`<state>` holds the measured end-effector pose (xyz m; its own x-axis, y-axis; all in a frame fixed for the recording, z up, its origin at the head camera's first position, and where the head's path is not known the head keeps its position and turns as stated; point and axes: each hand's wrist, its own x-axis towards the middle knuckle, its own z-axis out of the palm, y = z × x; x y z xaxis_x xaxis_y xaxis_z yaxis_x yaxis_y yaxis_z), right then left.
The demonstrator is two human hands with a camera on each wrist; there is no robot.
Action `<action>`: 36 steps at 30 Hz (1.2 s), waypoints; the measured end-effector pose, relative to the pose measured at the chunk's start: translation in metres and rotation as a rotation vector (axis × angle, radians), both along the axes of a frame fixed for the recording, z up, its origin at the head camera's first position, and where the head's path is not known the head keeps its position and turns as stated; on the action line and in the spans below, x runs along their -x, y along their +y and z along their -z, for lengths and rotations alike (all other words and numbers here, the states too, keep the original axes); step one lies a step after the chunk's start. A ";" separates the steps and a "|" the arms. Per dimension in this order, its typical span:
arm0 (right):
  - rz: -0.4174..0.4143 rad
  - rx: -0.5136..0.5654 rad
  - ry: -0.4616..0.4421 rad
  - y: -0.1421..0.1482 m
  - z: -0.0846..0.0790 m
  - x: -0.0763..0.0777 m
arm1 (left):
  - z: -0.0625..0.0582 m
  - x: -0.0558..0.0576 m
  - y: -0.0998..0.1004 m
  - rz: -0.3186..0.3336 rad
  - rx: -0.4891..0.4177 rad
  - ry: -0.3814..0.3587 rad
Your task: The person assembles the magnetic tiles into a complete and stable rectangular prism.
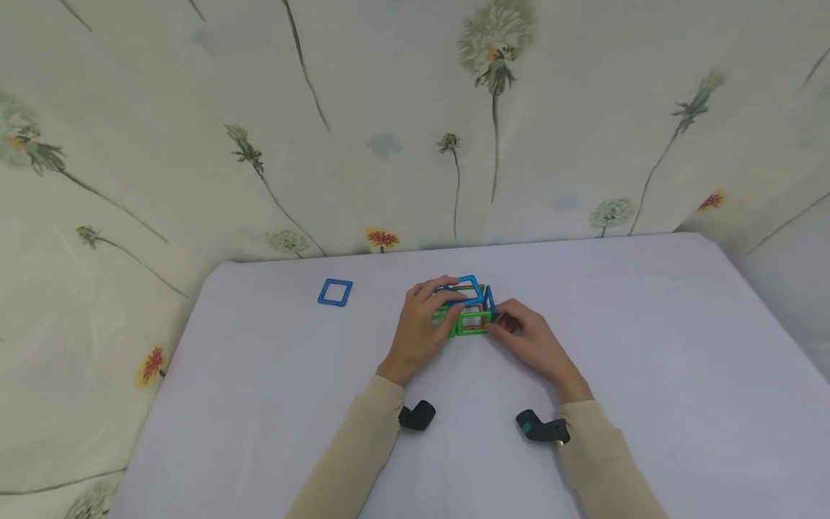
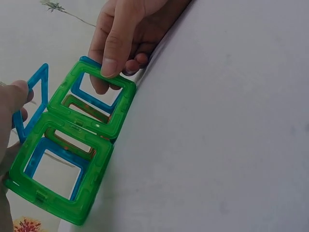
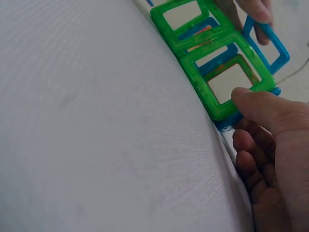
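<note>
A small box-like structure of magnetic tiles stands on the table, two green square tiles (image 2: pixel 99 176) side by side along its front. Blue and orange-tinted frames show through their openings. With its thumb and fingers my left hand (image 1: pixel 415 335) pinches a blue square tile (image 3: pixel 280 48), which leans at a slant over the structure's top. My right hand (image 1: pixel 534 342) grips the right end, its thumb on the front green tile (image 3: pixel 203 96) and its fingers behind, beside an upright blue end tile (image 1: pixel 490 303). The left hand partly covers the structure's left side in the head view.
A single blue square tile (image 1: pixel 322 292) lies flat on the white-covered table (image 1: pixel 648 324), left of the structure. Behind the table's far edge hangs a flower-printed cloth (image 1: pixel 389 108). Dark wrist devices (image 1: pixel 418 416) sit at both sleeves.
</note>
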<state>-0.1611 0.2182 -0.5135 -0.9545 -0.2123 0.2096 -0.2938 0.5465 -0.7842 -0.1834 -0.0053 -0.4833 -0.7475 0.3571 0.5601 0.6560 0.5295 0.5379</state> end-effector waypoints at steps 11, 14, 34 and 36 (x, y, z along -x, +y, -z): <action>0.010 -0.011 0.008 0.001 0.001 0.000 | -0.001 0.004 0.004 0.047 0.041 -0.003; 0.012 -0.019 0.005 0.002 0.002 0.000 | -0.002 0.006 0.004 0.060 0.055 0.016; 0.018 -0.034 -0.002 -0.001 0.003 0.001 | -0.006 0.008 0.003 0.070 0.227 0.009; 0.018 -0.035 0.001 -0.003 0.000 0.000 | -0.006 0.008 0.003 0.058 0.246 0.013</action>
